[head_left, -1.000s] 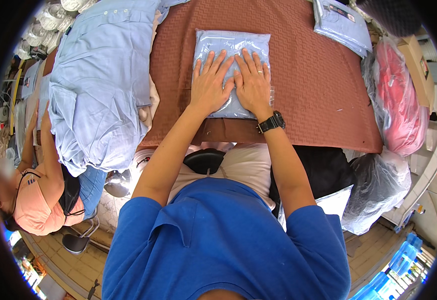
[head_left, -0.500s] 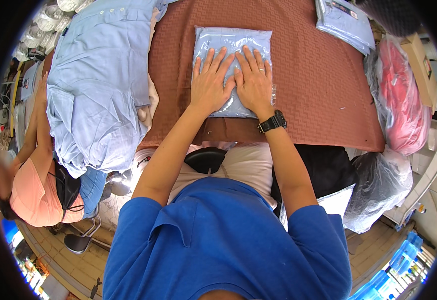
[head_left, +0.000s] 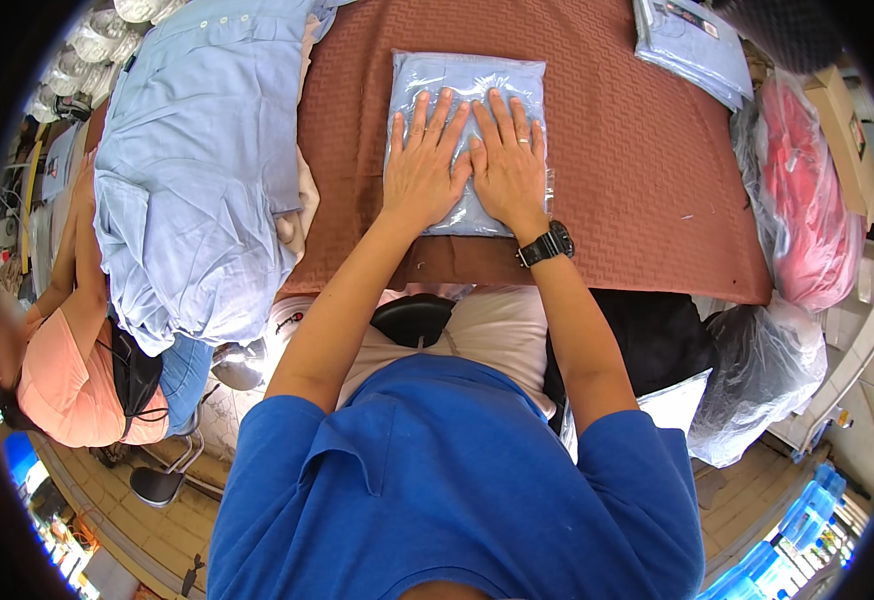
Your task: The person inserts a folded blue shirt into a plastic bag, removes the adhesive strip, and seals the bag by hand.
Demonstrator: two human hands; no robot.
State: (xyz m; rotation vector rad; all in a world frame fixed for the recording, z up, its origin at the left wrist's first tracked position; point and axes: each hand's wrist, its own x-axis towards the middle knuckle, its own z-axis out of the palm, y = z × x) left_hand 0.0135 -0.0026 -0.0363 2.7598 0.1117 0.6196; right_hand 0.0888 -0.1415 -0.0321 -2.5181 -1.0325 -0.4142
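A folded light blue garment in a clear plastic bag [head_left: 467,75] lies flat near the table's front edge, squared toward me. Both palms rest on top of it. My left hand [head_left: 422,170] covers its left half, fingers stretched and pointing away from me. On the right half lies my right hand [head_left: 510,170], fingers spread, with a ring on one finger and a black watch on the wrist. The two thumbs nearly meet in the middle. A bit of loose clear plastic shows beside the right wrist.
A brown textured cloth [head_left: 647,190] covers the table. Light blue shirts [head_left: 202,150] are heaped at left, beside a person in an orange top [head_left: 57,390]. Bagged blue garments [head_left: 692,50] lie far right, near red goods in plastic [head_left: 807,190] and a cardboard box [head_left: 842,140].
My hands stay flat on the bagged garment, with hardly any movement. The person at the left has shifted slightly.
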